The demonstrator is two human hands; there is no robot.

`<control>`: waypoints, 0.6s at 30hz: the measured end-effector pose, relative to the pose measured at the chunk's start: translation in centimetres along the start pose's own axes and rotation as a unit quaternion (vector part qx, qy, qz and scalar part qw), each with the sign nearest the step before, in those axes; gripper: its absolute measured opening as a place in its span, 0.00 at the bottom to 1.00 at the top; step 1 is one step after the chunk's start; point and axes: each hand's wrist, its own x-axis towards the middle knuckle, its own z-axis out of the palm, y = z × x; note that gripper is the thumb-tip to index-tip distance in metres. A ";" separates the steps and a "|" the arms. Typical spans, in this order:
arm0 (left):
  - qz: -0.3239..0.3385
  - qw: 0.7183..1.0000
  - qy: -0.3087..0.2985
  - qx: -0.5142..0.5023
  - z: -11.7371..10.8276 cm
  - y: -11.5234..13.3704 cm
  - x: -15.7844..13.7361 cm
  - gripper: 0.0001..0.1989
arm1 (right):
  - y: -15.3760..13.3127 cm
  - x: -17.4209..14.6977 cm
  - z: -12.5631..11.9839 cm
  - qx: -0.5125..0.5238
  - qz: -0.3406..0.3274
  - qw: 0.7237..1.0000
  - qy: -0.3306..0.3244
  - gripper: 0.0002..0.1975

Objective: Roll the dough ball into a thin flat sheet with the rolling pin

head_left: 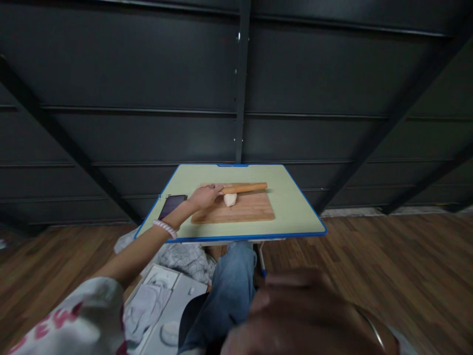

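On a small table, my left hand [207,196] is closed around the near end of a wooden rolling pin [246,188]. The pin lies slantwise over the far part of a wooden cutting board [236,214]. Just in front of the pin, on the board, sits a small pale lump [230,199] that looks like dough. My right hand [295,315] is large, dark and blurred close to the camera, away from the table. Its fingers are smeared, so whether it holds anything cannot be made out.
A dark phone [173,205] lies left of the board, under my left forearm. The pale-green table [299,217] has a blue rim. Beneath it, a white box [177,291] with cloth stands by my leg. Dark metal panels [166,74] rise behind.
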 end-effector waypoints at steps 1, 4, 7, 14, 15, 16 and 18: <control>0.002 1.000 0.000 0.008 -0.1 -0.1 0.0 0.18 | 0.8 0.4 0.0 -0.011 0.022 1.000 0.018 0.09; 0.001 0.999 0.010 0.041 -0.4 -0.1 0.1 0.18 | 5.5 0.8 0.6 -0.104 0.165 0.980 0.045 0.08; 0.007 0.998 0.029 0.060 -0.8 0.0 0.0 0.18 | 13.3 -0.1 2.0 -0.184 0.265 0.946 -0.009 0.10; -0.025 0.999 0.007 0.044 -0.4 0.5 0.2 0.25 | 26.1 -3.7 4.8 -0.312 0.341 0.853 -0.244 0.19; -0.044 0.998 -0.001 0.036 -0.3 0.4 0.4 0.26 | 26.6 -4.0 5.1 -0.316 0.342 0.847 -0.254 0.19; -0.068 0.997 -0.010 0.025 -0.2 0.3 0.7 0.29 | 27.0 -4.2 5.2 -0.316 0.344 0.845 -0.261 0.20; -0.115 0.993 -0.031 0.001 0.0 0.0 1.4 0.33 | 27.5 -4.6 5.4 -0.308 0.348 0.846 -0.261 0.22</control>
